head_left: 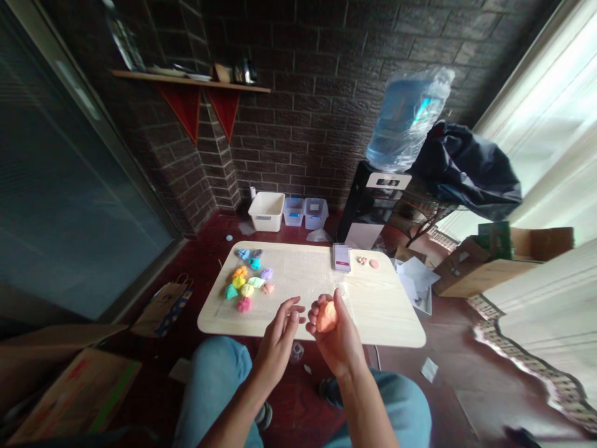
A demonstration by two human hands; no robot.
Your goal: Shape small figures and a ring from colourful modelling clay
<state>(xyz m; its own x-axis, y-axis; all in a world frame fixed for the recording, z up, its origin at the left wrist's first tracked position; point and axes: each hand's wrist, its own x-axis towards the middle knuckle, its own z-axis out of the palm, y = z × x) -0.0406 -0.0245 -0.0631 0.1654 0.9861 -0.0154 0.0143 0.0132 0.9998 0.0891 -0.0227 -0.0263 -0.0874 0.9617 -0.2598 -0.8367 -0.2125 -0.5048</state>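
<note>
- Head view: the orange lump [327, 317] is located in the right hand [336, 330], raised above the near edge of the table [392, 314].
- Right grip: the lump is cradled against the palm, with the fingers curled around one side and the thumb laid along the other.
- Left grip: the left hand [281, 325] is held just beside, with fingers spread and loosely bent; nothing is held and no contact with the lump is seen.
- Progress: handling of the lump is judged to be at an early stage. A rough, uneven mass is noted, and no finished form is observed in it.
- Remaining: assorted soft lumps, among them a pink lump [244, 304], a green lump [231, 291] and a purple lump [267, 274], are left untouched on the left part of the table. At the far right, a pink disc [374, 264] and a small multicoloured piece [362, 261] are set near a phone [342, 258]; whether these are completed items cannot be determined.
- Orientation: the long axis of the lump is judged to run roughly away from the wearer, slightly tilted. The elongation is slight, no distinct front is identified, and part of the outline is hidden by the fingers.
</note>
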